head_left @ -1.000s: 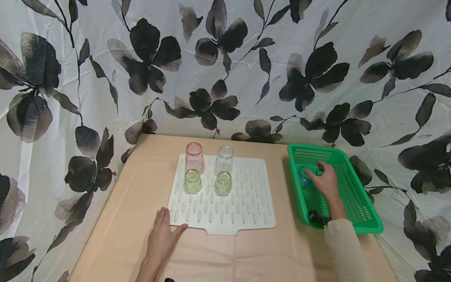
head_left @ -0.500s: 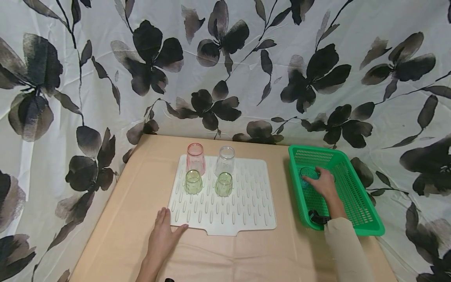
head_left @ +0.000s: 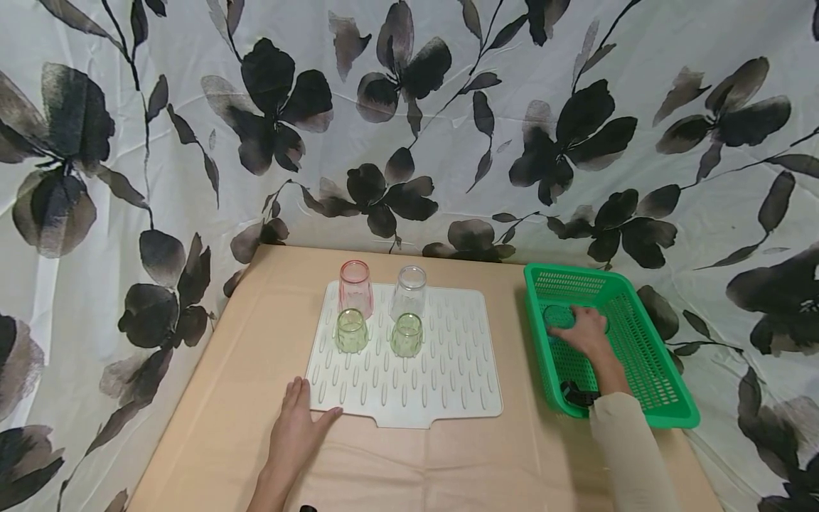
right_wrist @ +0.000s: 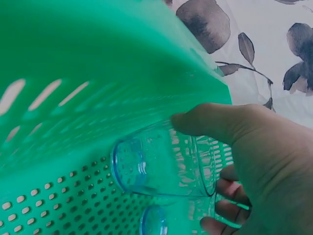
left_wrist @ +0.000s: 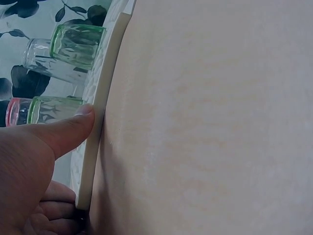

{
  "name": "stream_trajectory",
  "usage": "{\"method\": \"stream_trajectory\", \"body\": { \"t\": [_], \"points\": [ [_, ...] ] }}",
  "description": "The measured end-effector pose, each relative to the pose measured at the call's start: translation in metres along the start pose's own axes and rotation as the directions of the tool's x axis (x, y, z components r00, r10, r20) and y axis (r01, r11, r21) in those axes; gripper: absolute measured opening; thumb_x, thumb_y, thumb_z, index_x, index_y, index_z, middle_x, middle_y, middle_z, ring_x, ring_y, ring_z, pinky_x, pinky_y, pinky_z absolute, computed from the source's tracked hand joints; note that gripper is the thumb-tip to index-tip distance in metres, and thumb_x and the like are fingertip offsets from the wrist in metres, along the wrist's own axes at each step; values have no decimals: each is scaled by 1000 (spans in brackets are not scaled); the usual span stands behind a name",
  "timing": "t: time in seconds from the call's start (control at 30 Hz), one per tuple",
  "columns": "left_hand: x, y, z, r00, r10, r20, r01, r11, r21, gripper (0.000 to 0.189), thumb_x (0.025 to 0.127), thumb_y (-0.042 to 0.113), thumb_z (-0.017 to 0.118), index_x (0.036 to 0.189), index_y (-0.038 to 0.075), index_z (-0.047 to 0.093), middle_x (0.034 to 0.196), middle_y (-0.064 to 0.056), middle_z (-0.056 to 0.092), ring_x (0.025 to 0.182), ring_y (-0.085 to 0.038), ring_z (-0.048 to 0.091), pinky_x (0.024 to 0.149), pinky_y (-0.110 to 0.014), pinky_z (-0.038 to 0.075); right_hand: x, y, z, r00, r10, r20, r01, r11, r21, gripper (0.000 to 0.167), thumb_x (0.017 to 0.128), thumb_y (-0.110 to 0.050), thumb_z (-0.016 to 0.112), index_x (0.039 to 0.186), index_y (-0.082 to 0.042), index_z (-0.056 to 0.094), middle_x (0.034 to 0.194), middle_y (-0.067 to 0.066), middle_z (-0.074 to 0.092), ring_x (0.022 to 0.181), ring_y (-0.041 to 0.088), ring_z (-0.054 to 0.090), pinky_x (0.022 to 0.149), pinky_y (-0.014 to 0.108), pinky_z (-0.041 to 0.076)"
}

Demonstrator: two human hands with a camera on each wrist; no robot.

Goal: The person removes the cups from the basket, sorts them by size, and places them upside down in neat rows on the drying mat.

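Note:
My right hand (head_left: 584, 331) reaches into the green basket (head_left: 665, 377). Its thumb and fingers grip a clear, blue-rimmed drinking glass (right_wrist: 161, 161) lying tilted near the basket wall. Below that, another blue-rimmed glass (right_wrist: 155, 221) shows in part in the right wrist view. My left hand (head_left: 297, 423) rests at the near left corner of the white drying mat (head_left: 448, 370), its thumb on the front edge and its fingers along the side. On the mat a pink glass (head_left: 355, 288) and a clear glass (head_left: 409, 291) stand behind two green glasses (head_left: 352, 331).
A tan cloth (head_left: 256, 313) covers the table beneath the mat and basket. A flower-printed curtain (head_left: 461, 142) hangs behind and at both sides. The basket stands right of the mat, its walls rising around my right hand. A black band (head_left: 578, 393) sits at my right wrist.
Inside the basket, my right hand has lowered slightly and its fingers have closed round the blue-rimmed glass. My left hand and the glasses on the mat have stayed in place.

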State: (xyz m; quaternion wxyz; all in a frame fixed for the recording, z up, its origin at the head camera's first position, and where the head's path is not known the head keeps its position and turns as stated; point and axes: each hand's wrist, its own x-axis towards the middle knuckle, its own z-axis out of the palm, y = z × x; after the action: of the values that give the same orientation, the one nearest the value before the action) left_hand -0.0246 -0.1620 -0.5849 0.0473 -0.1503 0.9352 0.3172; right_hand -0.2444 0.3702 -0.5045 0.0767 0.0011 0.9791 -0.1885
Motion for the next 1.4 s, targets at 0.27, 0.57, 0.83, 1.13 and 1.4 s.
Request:
{"method": "stream_trajectory", "body": {
  "t": [0.27, 0.57, 0.83, 1.13, 1.4],
  "points": [
    [1, 0, 1, 1000, -2, 1, 2, 1000, -2, 104, 87, 44, 76, 153, -14, 21, 162, -35, 13, 151, -51, 9, 123, -60, 18, -5, -5, -3, 998, 25, 52, -22, 997, -69, 90, 89, -40, 68, 147, 17, 30, 138, 47, 26, 121, 61, 25, 97, 72, 34],
    [2, -2, 1, 1000, 12, 1, -12, 1000, -5, 103, 88, 46, 74, 152, -15, 21, 161, -35, 14, 151, -52, 9, 123, -61, 18, -10, -3, 0, 999, 41, 22, -39, 996, -75, 86, 89, -44, 67, 144, 15, 37, 139, 46, 27, 122, 60, 27, 94, 74, 30],
    [3, -5, 2, 1000, 8, 7, -8, 1000, -10, 105, 87, 46, 75, 153, -14, 20, 162, -34, 12, 152, -51, 8, 124, -60, 17, -18, -3, -9, 999, 43, -30, -44, 998, -42, 89, 88, -47, 68, 144, 14, 37, 141, 47, 25, 126, 63, 24, 95, 76, 28],
    [3, -4, 2, 1000, 7, 7, -7, 1000, -2, 104, 87, 46, 75, 153, -14, 20, 162, -35, 13, 151, -51, 9, 124, -60, 17, -33, -10, -22, 988, 47, -147, -37, 997, 68, 86, 87, -45, 70, 144, 12, 40, 141, 42, 33, 128, 62, 27, 94, 76, 27],
    [3, -2, 1, 1000, -2, 12, 2, 1000, -9, 104, 87, 45, 75, 153, -14, 20, 162, -35, 13, 152, -51, 9, 123, -62, 18, -49, -22, -33, 971, 5, -239, 31, 989, 147, 87, 89, -47, 69, 147, 9, 36, 143, 34, 41, 131, 58, 29, 97, 76, 23]
  ]
}}
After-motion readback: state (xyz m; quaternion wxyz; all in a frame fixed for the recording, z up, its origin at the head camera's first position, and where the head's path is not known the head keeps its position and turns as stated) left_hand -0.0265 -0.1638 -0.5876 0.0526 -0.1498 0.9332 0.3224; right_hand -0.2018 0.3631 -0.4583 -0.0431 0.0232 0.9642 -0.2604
